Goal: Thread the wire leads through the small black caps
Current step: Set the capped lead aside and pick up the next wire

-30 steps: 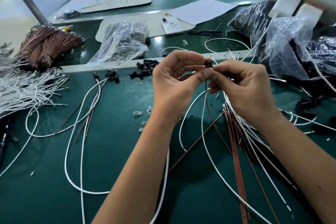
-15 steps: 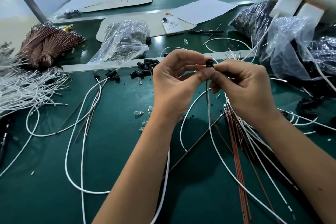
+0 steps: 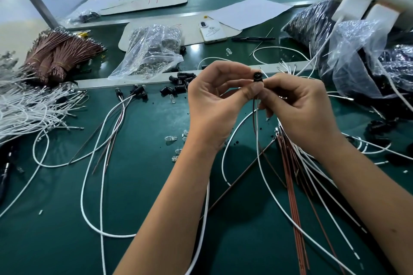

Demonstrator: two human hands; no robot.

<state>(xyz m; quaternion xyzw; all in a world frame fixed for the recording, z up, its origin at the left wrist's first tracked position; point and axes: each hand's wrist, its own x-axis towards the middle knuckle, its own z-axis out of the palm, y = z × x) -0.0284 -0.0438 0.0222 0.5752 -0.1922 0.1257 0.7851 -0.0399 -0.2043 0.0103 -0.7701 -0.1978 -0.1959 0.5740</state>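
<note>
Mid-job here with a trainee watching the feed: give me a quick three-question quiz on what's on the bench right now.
1. True or false: the black cap lies loose on the table.
2. What hangs from the cap: A) white and brown leads, B) a pen, C) nothing?
3. What lies just right of the phone?

Key: 1. False; the left hand and right hand pinch it between them. 2. A. 3. The black pen.

Left hand (image 3: 214,105) and right hand (image 3: 299,107) raised together, fingertips pinching, thumbs meeting.
</note>
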